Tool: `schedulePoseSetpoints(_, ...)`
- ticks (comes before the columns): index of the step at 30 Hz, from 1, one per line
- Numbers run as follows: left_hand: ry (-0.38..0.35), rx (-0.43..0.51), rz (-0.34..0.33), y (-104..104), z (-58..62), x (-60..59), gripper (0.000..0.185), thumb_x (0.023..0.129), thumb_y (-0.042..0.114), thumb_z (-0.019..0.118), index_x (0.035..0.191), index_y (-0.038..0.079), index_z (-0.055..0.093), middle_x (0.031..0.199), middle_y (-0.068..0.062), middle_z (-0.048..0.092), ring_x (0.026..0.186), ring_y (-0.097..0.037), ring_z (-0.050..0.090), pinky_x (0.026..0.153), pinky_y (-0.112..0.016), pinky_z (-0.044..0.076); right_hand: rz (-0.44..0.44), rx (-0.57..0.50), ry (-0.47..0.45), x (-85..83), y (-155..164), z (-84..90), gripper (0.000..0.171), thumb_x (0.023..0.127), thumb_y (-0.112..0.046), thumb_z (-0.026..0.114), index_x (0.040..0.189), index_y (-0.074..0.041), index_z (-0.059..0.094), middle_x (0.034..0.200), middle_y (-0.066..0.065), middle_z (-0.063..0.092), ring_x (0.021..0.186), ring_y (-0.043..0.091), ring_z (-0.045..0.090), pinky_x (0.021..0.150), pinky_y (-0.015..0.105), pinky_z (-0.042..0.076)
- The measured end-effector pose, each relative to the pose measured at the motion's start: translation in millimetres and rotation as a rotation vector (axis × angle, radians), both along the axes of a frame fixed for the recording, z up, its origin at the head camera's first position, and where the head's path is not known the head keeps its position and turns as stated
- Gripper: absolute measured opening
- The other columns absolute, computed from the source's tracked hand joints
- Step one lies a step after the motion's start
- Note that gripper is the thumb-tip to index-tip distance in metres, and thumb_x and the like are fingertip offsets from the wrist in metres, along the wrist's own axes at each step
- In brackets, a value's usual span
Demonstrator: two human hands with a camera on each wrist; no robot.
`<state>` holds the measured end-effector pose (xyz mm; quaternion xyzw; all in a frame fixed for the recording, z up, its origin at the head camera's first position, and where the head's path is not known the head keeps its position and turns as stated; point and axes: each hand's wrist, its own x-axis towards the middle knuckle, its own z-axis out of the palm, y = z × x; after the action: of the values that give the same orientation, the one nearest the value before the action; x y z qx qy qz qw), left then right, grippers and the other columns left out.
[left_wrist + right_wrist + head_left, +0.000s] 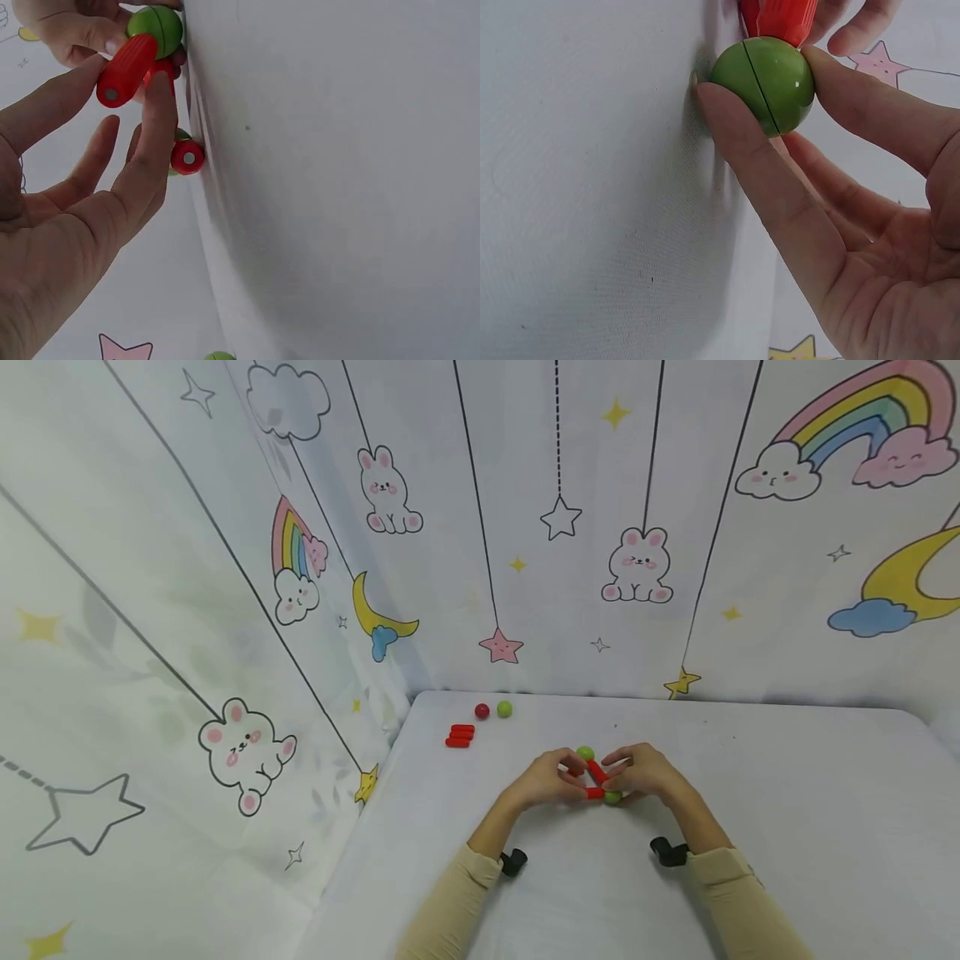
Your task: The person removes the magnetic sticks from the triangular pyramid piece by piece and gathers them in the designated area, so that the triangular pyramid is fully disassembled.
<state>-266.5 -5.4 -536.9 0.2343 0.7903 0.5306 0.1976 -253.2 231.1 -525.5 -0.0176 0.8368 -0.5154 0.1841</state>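
The table [787, 827] stands against a back wall [525, 485] and, on its left, a side wall [150, 610]. Both hands meet near the table's middle: the left hand [543, 781] to the left, the right hand [645, 772] to the right, with rods [596, 772] and balls between them. One ball [585, 752] lies just behind the fingers, another [612, 797] at the front under the right hand. Well behind and to the left, near the back left corner, lie a stack of rods [459, 736] and, just behind it, two balls [492, 710] side by side
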Motion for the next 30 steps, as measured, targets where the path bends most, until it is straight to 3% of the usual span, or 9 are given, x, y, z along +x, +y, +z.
schedulePoseSetpoints(4, 0.033, -0.005, 0.012, 2.1, -1.8, -0.2, 0.045, 0.084, 0.002, 0.086, 0.124, -0.001, 0.066, 0.119, -0.015, 0.069, 0.089, -0.009, 0.071, 0.078, -0.023, 0.058, -0.008, -0.001, -0.006, 0.2, -0.3, -0.6, 0.049, 0.085, -0.002, 0.083, 0.129, 0.009, 0.063, 0.108, 0.019, 0.074, 0.088, 0.026, 0.074, 0.069, 0.044, 0.064)
schedulePoseSetpoints(12, 0.033, -0.037, 0.136, 3.3, -0.1, -1.3, 0.047, 0.077, 0.002, 0.091, 0.119, 0.006, 0.071, 0.110, -0.009, 0.073, 0.078, -0.010, 0.070, 0.070, -0.025, 0.055, -0.013, -0.002, -0.021, -1.5, -1.0, 1.0, 0.050, 0.086, -0.002, 0.083, 0.130, 0.009, 0.063, 0.111, 0.021, 0.072, 0.090, 0.027, 0.073, 0.070, 0.045, 0.064)
schedulePoseSetpoints(24, 0.018, -0.047, 0.148, 2.9, 0.2, -0.6, 0.048, 0.076, 0.000, 0.091, 0.119, 0.005, 0.071, 0.110, -0.009, 0.073, 0.078, -0.011, 0.069, 0.070, -0.024, 0.054, -0.034, 0.039, -0.039, -1.6, -6.2, -0.3, 0.051, 0.084, 0.000, 0.083, 0.130, 0.009, 0.062, 0.111, 0.021, 0.072, 0.090, 0.026, 0.072, 0.069, 0.042, 0.064)
schedulePoseSetpoints(30, 0.058, -0.076, 0.144, 0.8, -0.6, -2.0, 0.048, 0.075, 0.002, 0.092, 0.118, 0.006, 0.072, 0.108, -0.008, 0.074, 0.078, -0.008, 0.067, 0.072, -0.024, 0.052, -0.030, 0.055, -0.039, -3.1, -8.5, 0.0, 0.050, 0.084, 0.000, 0.083, 0.129, 0.009, 0.063, 0.110, 0.020, 0.072, 0.089, 0.025, 0.072, 0.069, 0.042, 0.064)
